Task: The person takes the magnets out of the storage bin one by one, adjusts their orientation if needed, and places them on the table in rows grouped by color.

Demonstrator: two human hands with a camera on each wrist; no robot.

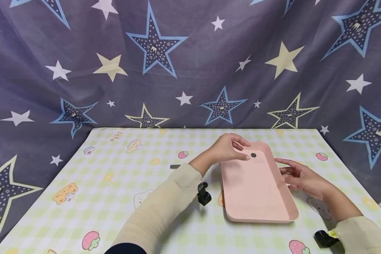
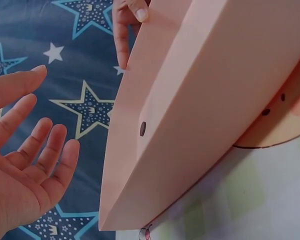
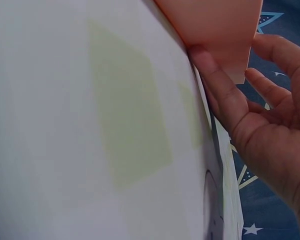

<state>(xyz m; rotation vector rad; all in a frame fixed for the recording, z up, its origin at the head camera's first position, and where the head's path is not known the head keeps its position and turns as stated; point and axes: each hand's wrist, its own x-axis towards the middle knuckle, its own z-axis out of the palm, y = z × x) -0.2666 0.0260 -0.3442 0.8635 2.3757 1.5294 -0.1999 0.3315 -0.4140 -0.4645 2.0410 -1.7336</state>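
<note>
A pink rectangular tray (image 1: 255,190) lies on the table, and a small dark round disc (image 1: 253,155) shows inside it near the far end. My left hand (image 1: 230,148) hovers over the tray's far left corner, its fingers loosely bent and holding nothing. In the left wrist view, a gap separates that hand (image 2: 35,155) from the tray wall (image 2: 190,115). At the tray's right side, my right hand (image 1: 304,178) rests its thumb and fingertips against the outer wall. The right wrist view shows its thumb (image 3: 210,65) low on the wall and other fingertips at the rim.
A checked cloth (image 1: 130,190) with cartoon prints covers the table. A short dark strip (image 1: 174,167) lies left of the tray, partly behind my left sleeve. Black wrist devices (image 1: 204,194) hang at both forearms. A star-patterned curtain (image 1: 190,63) rises behind the table.
</note>
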